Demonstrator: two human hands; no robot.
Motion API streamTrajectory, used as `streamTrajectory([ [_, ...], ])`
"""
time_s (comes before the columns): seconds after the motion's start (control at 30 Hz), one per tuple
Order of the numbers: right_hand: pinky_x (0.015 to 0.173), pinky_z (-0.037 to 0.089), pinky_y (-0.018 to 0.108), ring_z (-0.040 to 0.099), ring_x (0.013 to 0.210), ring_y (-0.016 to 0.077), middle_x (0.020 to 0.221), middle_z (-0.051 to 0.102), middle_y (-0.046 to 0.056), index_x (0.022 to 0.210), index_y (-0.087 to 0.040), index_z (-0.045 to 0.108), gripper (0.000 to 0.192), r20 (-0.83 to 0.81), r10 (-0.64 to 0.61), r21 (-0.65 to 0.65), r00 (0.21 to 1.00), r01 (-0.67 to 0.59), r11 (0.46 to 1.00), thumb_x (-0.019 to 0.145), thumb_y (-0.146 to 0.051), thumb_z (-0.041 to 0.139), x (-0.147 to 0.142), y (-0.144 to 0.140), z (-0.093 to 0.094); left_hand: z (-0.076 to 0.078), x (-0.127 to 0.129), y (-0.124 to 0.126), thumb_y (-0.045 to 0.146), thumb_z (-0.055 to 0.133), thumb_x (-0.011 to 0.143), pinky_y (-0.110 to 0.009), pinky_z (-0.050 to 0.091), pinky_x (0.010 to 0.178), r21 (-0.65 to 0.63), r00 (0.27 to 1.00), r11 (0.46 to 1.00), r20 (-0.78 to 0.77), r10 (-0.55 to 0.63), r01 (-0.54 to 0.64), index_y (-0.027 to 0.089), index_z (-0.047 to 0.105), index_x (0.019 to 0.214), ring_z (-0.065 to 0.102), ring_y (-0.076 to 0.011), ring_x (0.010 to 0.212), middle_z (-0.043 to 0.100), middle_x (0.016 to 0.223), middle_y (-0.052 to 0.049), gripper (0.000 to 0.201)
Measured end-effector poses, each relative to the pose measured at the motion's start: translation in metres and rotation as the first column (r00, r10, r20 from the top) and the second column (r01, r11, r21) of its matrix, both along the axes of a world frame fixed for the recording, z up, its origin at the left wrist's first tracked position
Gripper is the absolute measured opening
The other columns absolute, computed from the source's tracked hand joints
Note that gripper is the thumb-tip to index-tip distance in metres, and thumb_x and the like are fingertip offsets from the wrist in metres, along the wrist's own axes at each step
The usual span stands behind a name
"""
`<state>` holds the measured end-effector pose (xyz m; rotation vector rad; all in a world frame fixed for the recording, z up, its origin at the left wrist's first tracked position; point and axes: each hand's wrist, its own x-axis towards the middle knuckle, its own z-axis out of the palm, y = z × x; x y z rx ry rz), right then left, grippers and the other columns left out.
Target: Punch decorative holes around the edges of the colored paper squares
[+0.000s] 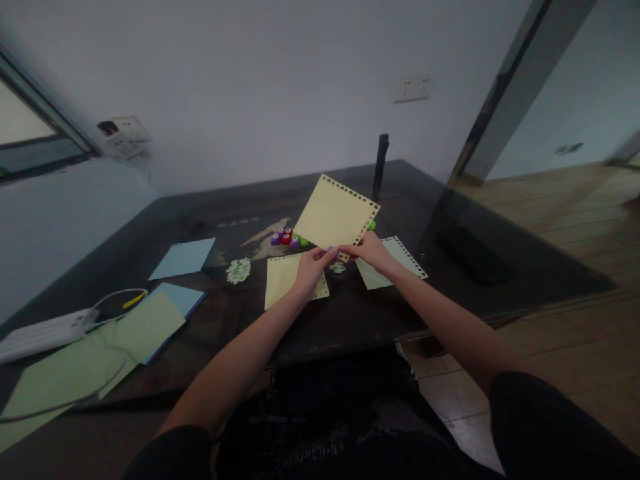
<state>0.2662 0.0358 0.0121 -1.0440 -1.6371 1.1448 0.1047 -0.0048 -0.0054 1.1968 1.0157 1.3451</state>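
A pale yellow sheet of paper (334,213) is held up and tilted, with small shaped holes along its top and right edges. At its lower corner, the fingers of my left hand (311,268) close on a small purple paper punch (331,250), which they partly hide. My right hand (373,252) pinches the sheet's lower right edge beside the punch. Beneath my left hand lies another yellow sheet (280,277) with punched edges. A pale greenish punched sheet (400,257) lies under my right wrist. Several small red, purple and green punches (287,237) stand behind the hands.
Paper scraps (239,271) lie left of the hands. Further left are a light blue sheet (184,259), stacked green and blue sheets (150,327), and a white power strip (43,335) with a cable. A black upright post (381,163) and a dark flat object (473,253) are to the right.
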Motion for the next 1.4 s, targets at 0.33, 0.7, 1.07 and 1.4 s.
streamTrajectory([
  [0.33,0.057,0.055,0.036,0.062,0.062,0.0202,0.073,0.068,0.011,0.079,-0.01,0.065,0.024,0.042,-0.009,0.006,0.999,0.009,1.0,0.067,-0.03,0.07,0.001,0.0,0.002,0.0,-0.002,-0.001,0.044,0.072,0.067,-0.031,0.047,0.079,-0.022,0.998,0.998,-0.001,-0.064,0.064,0.011,0.07,0.085,0.063,-0.0181,0.079,0.07,0.084,-0.008,0.037],
  [0.7,0.056,0.056,0.038,0.062,0.057,0.019,0.069,0.068,0.009,0.074,-0.012,0.066,0.023,-0.011,-0.054,-0.001,0.999,0.054,0.999,0.065,-0.032,0.073,0.004,0.003,0.002,0.008,-0.004,-0.004,0.038,0.072,0.069,-0.028,0.047,0.071,-0.052,0.991,0.99,-0.029,-0.13,0.128,0.013,0.066,0.094,0.064,-0.0198,0.085,0.07,0.098,-0.01,0.036],
  [1.07,0.059,0.058,0.041,0.063,0.058,0.0204,0.072,0.069,0.01,0.076,-0.012,0.067,0.026,-0.052,-0.098,-0.023,0.994,0.097,0.995,0.063,-0.032,0.075,0.007,0.002,0.01,0.012,-0.01,-0.005,0.021,0.068,0.069,-0.034,0.049,0.077,0.051,0.913,0.977,-0.37,-0.173,0.206,0.014,0.053,0.12,0.062,-0.0204,0.09,0.067,0.102,-0.013,0.053],
  [1.4,0.061,0.056,0.042,0.064,0.059,0.0209,0.072,0.068,0.01,0.075,-0.013,0.066,0.013,-0.057,-0.103,-0.04,0.993,0.101,0.994,0.071,-0.026,0.068,0.006,0.005,0.008,0.008,-0.019,-0.004,0.009,0.059,0.066,-0.038,0.046,0.083,0.263,0.709,0.908,-0.704,-0.051,0.326,0.018,0.049,0.126,0.059,-0.0231,0.097,0.063,0.115,-0.012,0.061],
])
